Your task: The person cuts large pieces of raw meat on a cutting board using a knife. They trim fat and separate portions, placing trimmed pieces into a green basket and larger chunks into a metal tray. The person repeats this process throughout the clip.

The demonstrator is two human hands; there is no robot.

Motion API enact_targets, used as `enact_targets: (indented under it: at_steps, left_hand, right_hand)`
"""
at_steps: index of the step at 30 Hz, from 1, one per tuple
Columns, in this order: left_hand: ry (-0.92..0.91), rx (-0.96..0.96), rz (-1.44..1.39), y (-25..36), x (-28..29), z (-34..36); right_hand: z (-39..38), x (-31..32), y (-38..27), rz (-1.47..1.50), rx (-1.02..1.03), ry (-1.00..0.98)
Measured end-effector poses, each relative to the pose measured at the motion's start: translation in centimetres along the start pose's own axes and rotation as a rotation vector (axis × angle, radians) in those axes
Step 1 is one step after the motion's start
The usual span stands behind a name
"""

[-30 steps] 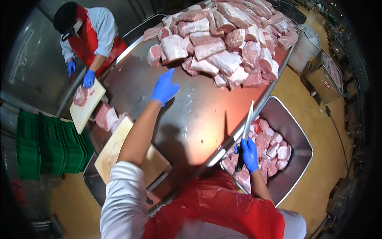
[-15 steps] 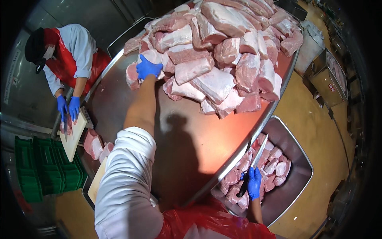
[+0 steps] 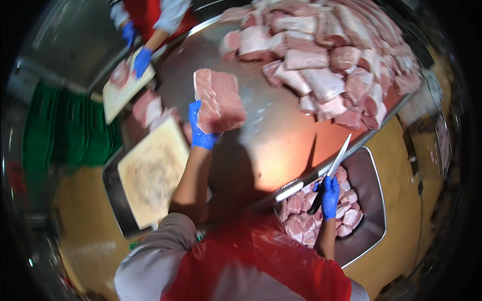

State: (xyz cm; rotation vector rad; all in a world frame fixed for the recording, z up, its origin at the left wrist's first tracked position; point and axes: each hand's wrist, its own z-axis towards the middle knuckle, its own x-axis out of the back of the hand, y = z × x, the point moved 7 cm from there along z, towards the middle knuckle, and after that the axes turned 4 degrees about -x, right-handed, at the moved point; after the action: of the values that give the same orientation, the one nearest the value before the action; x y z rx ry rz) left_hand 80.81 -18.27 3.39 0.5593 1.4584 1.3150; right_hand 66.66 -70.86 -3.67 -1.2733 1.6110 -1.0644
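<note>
My left hand [image 3: 200, 128], in a blue glove, grips a large slab of raw pork [image 3: 220, 100] and holds it above the steel table [image 3: 271, 145], to the right of my pale cutting board [image 3: 153, 173]. My right hand [image 3: 330, 196], also blue-gloved, holds a long knife [image 3: 331, 170] with the blade pointing up, over a steel tub [image 3: 369, 236] of cut meat pieces [image 3: 311, 215]. A big pile of raw pork slabs [image 3: 331, 55] covers the far right of the table.
Another person's blue-gloved hands [image 3: 136, 50] work on a second cutting board [image 3: 123, 88] at the top left, with meat chunks [image 3: 148, 108] beside it. Green crates [image 3: 65, 128] stand at the left. My red apron [image 3: 256, 266] fills the lower edge.
My left hand reached to the meat pile, took a slab and has pulled it back toward my cutting board. My right hand has raised the knife above the tub again.
</note>
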Motion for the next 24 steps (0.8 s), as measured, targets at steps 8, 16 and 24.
enact_targets:
  at_steps: [8,16,24]
  left_hand:
    - [0.247,0.365,-0.346,20.9,14.0,-18.0]
    - [0.097,-0.433,1.392,25.2,24.4,-24.9]
    - [0.354,-0.243,1.054,26.5,27.7,-37.3]
  right_hand:
    - [-4.4,-9.2,-0.7,-0.032,0.000,-0.210]
    - [-11.6,-26.3,-6.2,-0.340,0.181,-0.554]
    - [-24.6,-38.4,-5.8,-0.749,0.392,-0.581]
